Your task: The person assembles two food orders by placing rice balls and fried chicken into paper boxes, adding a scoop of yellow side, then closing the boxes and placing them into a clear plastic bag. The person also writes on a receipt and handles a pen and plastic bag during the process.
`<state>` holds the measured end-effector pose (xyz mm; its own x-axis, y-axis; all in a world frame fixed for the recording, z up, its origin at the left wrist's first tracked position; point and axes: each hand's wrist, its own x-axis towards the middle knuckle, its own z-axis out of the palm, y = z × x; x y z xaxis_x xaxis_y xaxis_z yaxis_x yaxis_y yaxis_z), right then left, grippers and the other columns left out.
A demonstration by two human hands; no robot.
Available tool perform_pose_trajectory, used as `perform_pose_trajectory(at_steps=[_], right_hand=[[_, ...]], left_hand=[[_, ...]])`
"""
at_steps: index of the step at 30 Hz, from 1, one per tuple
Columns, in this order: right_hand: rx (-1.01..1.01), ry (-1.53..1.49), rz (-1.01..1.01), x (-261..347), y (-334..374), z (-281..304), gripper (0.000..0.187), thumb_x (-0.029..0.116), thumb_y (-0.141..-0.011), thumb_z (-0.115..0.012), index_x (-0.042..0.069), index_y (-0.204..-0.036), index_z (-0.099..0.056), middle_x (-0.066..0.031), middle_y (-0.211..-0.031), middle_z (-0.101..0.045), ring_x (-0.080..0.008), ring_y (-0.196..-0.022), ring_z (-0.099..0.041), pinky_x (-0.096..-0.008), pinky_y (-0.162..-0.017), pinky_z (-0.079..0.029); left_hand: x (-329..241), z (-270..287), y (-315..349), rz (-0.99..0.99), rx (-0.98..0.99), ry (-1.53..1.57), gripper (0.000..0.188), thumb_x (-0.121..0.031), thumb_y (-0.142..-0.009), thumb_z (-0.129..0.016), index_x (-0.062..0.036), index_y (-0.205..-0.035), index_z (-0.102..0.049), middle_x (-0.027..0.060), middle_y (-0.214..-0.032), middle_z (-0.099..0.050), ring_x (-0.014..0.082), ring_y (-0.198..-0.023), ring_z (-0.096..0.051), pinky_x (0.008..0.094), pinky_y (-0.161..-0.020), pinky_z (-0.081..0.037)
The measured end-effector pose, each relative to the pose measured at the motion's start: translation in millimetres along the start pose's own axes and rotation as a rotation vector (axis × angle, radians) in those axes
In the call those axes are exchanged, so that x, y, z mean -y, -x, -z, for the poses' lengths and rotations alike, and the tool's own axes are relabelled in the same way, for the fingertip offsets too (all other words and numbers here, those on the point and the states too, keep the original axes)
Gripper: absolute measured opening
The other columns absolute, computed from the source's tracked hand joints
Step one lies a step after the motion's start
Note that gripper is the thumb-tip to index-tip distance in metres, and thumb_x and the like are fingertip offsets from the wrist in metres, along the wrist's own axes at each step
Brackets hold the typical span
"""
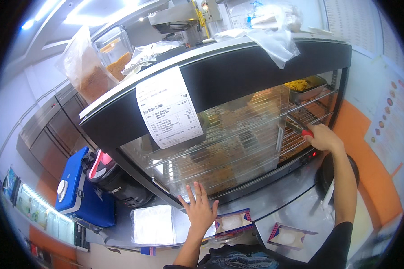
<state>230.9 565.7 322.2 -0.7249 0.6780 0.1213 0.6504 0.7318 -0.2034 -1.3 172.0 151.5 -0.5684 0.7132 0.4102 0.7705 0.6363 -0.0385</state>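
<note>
My right hand point(324, 137) is closed around the red grip of a pair of tongs point(296, 127). The tongs reach through the open right side of a glass-fronted food warmer point(274, 71), over its wire racks. Nothing can be made out between their tips. My left hand point(200, 214) is spread at the lower edge of the warmer's glass, holding nothing; whether it touches the glass I cannot tell. On the warmer's upper right rack stands a metal tray point(312, 93) of yellow food. Below my hands, an open paper box point(232, 221) and a second paper box point(286, 237) each hold a white mound.
A printed receipt point(168, 110) hangs on the warmer's front. Left of it stand a black cooker point(125, 190) with a pink spoon and a blue cooler box point(87, 197). White sheets point(152, 225) lie on the counter. A black pan point(345, 168) sits under my right forearm.
</note>
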Motion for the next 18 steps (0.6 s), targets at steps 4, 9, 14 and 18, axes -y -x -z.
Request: perform_pose_trajectory(at_steps=[4,9,14,18], right_hand=[[-0.003,-0.034,0.057,-3.6,6.9,6.1,0.037,0.027,-0.096,-0.064,-0.004,-0.116,-0.066,-0.0306,-0.104,-0.07,-0.0477,-0.102,-0.067,-0.053,-0.092,-0.052],[-0.055,-0.011,0.037,-1.4,29.0,22.4,0.031,0.024,-0.095,-0.063,-0.001,-0.112,-0.067,-0.0301,-0.095,-0.069,-0.0469,-0.098,-0.067,-0.0533,-0.088,-0.052],[-0.027,-0.095,0.064,-0.8,47.6,27.1,0.03,0.024,-0.095,-0.063,-0.002,-0.109,-0.066,-0.0298,-0.09,-0.069,-0.047,-0.092,-0.067,-0.0524,-0.083,-0.053],[0.1,-0.349,-0.129,-9.7,61.9,30.5,0.034,0.028,-0.095,-0.064,-0.003,-0.108,-0.065,-0.0281,-0.09,-0.07,-0.0444,-0.091,-0.069,-0.0507,-0.082,-0.053]], left_hand=[[2.5,-0.3,0.9,-0.014,-0.009,-0.03,0.091,-0.052,-0.095,-0.06,0.0059,-0.158,-0.028,0.0222,-0.169,-0.017,0.0485,-0.156,-0.009,0.0756,-0.117,-0.004],[3.2,0.0,0.3,0.011,-0.015,0.033,0.09,-0.048,-0.092,-0.063,0.0044,-0.157,-0.032,0.0188,-0.17,-0.018,0.0447,-0.157,-0.01,0.076,-0.117,-0.002],[-0.2,0.2,-1.1,0.029,0.054,0.068,0.09,-0.049,-0.094,-0.061,0.0061,-0.158,-0.029,0.0211,-0.171,-0.014,0.0474,-0.157,-0.007,0.0741,-0.118,-0.001],[-2.7,3.9,-0.4,0.002,0.005,0.103,0.092,-0.048,-0.095,-0.06,0.0099,-0.157,-0.026,0.0252,-0.17,-0.012,0.0498,-0.156,-0.002,0.0722,-0.118,0.001]])
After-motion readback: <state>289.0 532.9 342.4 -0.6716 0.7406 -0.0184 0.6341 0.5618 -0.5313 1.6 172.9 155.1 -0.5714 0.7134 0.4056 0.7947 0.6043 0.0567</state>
